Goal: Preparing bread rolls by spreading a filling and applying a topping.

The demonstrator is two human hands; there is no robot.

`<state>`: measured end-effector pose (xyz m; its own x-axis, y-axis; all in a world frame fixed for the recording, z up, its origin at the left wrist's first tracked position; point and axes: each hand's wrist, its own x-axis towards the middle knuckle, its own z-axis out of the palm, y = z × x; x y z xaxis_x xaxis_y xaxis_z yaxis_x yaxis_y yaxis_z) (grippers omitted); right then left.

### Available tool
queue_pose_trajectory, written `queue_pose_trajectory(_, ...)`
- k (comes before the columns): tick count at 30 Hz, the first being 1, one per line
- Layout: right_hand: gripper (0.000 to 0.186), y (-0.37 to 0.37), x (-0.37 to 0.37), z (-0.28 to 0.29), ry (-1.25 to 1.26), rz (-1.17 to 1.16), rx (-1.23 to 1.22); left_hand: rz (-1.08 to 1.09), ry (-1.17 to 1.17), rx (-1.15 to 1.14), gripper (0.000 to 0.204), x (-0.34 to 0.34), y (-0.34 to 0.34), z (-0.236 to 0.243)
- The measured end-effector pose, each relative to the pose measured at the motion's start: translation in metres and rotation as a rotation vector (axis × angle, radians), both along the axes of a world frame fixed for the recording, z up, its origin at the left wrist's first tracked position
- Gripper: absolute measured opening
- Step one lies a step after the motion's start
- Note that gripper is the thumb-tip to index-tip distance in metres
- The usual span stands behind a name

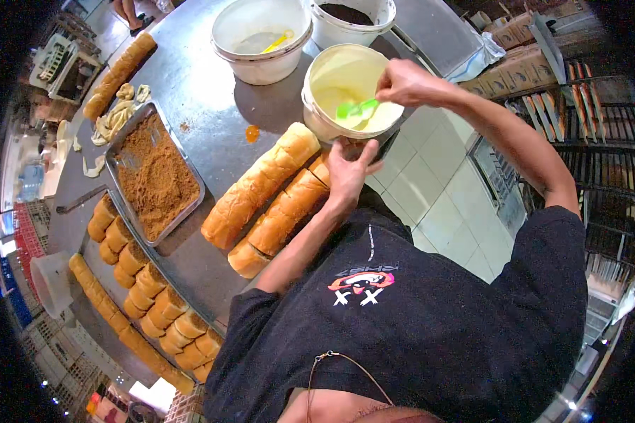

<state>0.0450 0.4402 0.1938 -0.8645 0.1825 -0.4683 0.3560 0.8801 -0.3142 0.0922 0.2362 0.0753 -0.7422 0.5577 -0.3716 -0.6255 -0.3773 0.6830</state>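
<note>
My right hand (408,84) is closed round the handle of a bright green plastic spatula (356,111). The spatula's blade dips into pale yellow cream inside a white bucket (317,116), which leans toward me at the table's edge. Against the bucket's near lower side, my left hand (351,173) grips it with the thumb spread. Just left of that hand lie two long golden bread loaves, a whole one (261,185) and one cut crosswise (282,218). My left forearm covers part of the cut loaf.
A metal tray (203,185) of brown crumbs sits left of the loaves. Cut bread pieces (148,282) and another long loaf (120,74) lie further left. Behind stand a bucket with a yellow spoon (261,67) and a bucket of dark filling (377,28). Tiled floor (430,183) shows at right.
</note>
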Motion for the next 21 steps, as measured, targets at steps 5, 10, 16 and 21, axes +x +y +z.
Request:
queue_pose_trajectory(5,0.016,0.002,-0.013,0.011,0.338,0.249,0.262,0.032,0.078,-0.168,0.057,-0.034,-0.022,-0.018)
queue_pose_trajectory(10,0.015,-0.006,-0.008,-0.058,0.038,0.642,0.632,0.069,0.121,-0.293,0.049,-0.090,-0.014,-0.006)
queue_pose_trajectory(16,0.014,0.007,-0.019,-0.043,-0.059,0.660,0.630,-0.107,-0.026,-0.141,0.034,-0.095,-0.014,-0.001)
queue_pose_trajectory(21,0.015,0.038,-0.055,0.006,0.086,0.655,0.751,-0.144,-0.070,-0.080,0.028,-0.097,-0.014,0.000)
